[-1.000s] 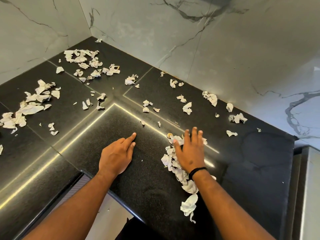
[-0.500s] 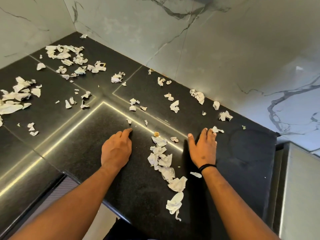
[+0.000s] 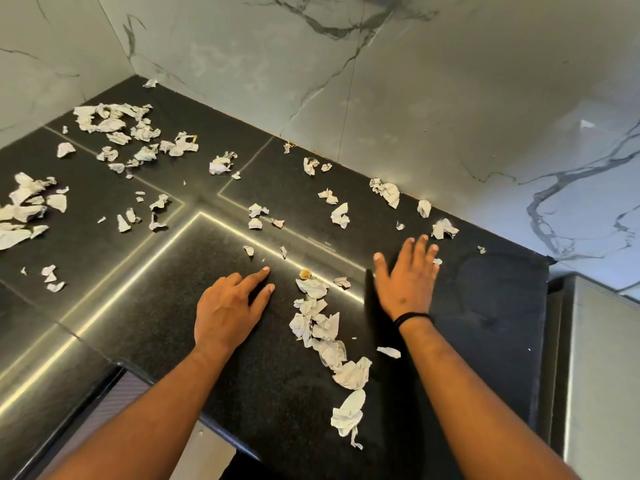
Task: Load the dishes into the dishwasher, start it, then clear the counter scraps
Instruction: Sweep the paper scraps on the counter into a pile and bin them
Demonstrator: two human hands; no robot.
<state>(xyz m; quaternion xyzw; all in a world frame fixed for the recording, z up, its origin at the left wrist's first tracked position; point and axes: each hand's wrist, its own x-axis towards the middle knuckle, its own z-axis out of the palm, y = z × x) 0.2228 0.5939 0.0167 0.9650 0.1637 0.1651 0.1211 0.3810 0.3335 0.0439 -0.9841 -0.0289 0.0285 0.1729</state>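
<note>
Head view looks down on a black stone counter [image 3: 491, 323] set into a corner of marble-veined wall [image 3: 398, 98], littered with torn white paper scraps. Left hand [image 3: 228, 308] lies palm down on the stone, its fingers loosely extended with the forefinger reaching furthest forward; it holds nothing. Right hand [image 3: 407, 282] is spread wide, fingers straight and fanned, and grips nothing; whether the palm touches the stone or hovers just above it cannot be told. A black band [image 3: 414, 317] circles that wrist. Between the two hands runs a gathered line of scraps [image 3: 329, 344], stretching from just ahead of the fingers back to the counter's near edge, with a small brown crumb [image 3: 305, 273] at its far end. One loose scrap [image 3: 388, 351] lies beside the right wrist. More scraps sit apart near the wall, among them a crumpled piece [image 3: 444, 229] just beyond the right fingertips, and denser clusters spread over the far left corner [image 3: 114, 124]. No container shows anywhere. Compared with a second ago, the right hand has come off the pile it covered and shifted rightward, leaving the heap exposed, while the left hand has hardly moved.
</note>
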